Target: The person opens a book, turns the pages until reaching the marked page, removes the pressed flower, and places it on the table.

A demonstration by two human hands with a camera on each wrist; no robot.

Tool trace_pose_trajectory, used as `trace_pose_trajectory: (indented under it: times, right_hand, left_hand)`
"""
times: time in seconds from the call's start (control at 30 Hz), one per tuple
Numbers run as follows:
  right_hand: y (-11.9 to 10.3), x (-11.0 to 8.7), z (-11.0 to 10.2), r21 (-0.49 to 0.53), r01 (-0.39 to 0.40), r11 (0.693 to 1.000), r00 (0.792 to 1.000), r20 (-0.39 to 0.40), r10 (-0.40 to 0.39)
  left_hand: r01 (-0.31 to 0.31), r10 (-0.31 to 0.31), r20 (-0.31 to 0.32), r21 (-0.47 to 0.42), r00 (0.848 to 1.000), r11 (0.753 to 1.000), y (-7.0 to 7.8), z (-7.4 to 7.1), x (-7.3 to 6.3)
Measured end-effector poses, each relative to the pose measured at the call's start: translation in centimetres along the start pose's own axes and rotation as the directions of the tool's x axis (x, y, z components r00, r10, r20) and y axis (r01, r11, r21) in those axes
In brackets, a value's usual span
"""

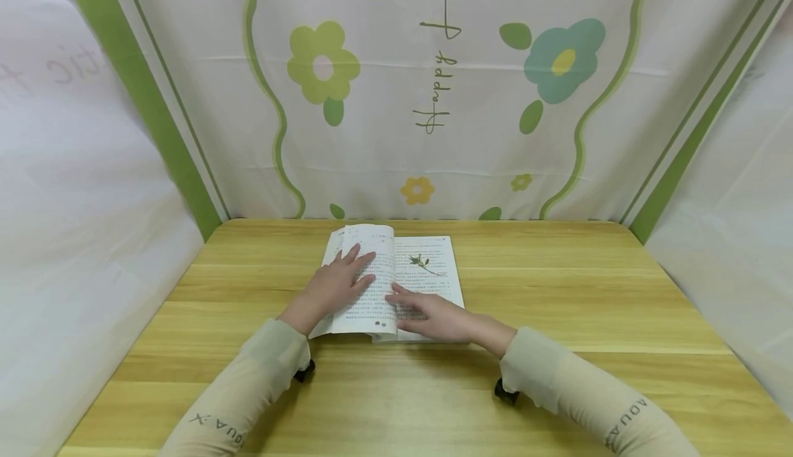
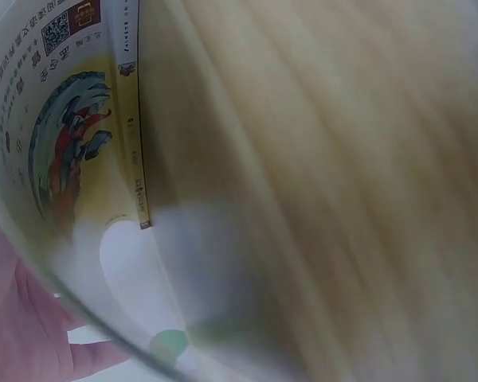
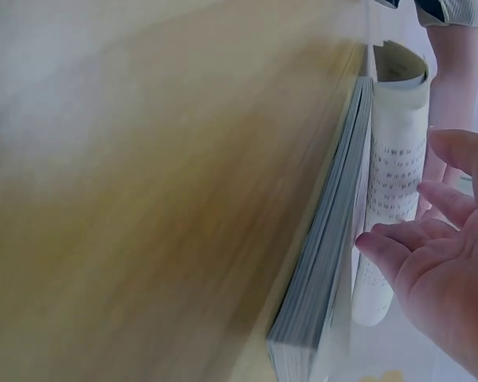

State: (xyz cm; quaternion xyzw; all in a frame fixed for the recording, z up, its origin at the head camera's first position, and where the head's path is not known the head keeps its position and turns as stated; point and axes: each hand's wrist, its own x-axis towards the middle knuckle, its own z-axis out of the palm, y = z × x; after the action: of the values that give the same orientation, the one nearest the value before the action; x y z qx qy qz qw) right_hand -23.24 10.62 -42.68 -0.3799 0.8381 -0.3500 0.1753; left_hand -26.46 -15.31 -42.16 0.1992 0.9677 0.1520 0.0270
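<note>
An open paperback book (image 1: 430,292) lies on the wooden table, its left-side pages arched up from the middle. On those left pages (image 1: 378,312) rests my left hand (image 1: 334,286), fingers spread and straight. My right hand (image 1: 436,316) reaches in over the lower right page, relaxed fingertips at the fold. A green leafy sprig (image 1: 419,262) shows on the right page, above the right hand. From the left wrist, the book's illustrated cover (image 2: 72,151) bends upward with my left hand (image 2: 32,318) behind it. The right wrist view has a thick page block (image 3: 327,223) beside the curled pages (image 3: 394,167).
The wooden table (image 1: 557,285) extends around the book on every side. Behind it hangs a white fabric wall (image 1: 384,147) with printed flowers. Similar fabric sides (image 1: 80,237) stand to the left and right.
</note>
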Motion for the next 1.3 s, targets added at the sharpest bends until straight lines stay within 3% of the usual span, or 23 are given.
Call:
trace_pose_trajectory:
  times: [0.2, 0.5, 0.67, 1.03, 1.3]
  right_hand:
    - [0.2, -0.3, -0.6, 0.008, -0.016, 1.0, 0.999, -0.027, 0.016]
    - [0.5, -0.6, -1.1, 0.005, 0.019, 1.0, 0.995, -0.101, -0.019]
    - [1.0, -0.6, -1.8, -0.006, 0.022, 1.0, 0.989, -0.148, -0.022]
    - [3.6, -0.4, -3.8, -0.034, -0.113, 0.993, 0.956, -0.276, 0.1]
    - [5.0, 0.0, -4.8, -0.046, -0.219, 0.975, 0.922, -0.336, 0.191]
  left_hand:
    - [0.034, -0.033, -0.012, 0.015, 0.999, 0.999, 0.1, -0.2, -0.1]
    - [0.102, -0.103, 0.019, 0.015, 0.995, 0.995, 0.2, -0.4, -0.1]
    - [0.111, -0.112, 0.046, 0.019, 0.993, 0.994, 0.2, -0.5, -0.1]
    - [0.055, -0.057, 0.046, 0.033, 0.997, 0.998, 0.3, -0.8, -0.3]
    - [0.084, -0.087, 0.048, 0.062, 0.995, 0.995, 0.2, -0.8, -0.2]
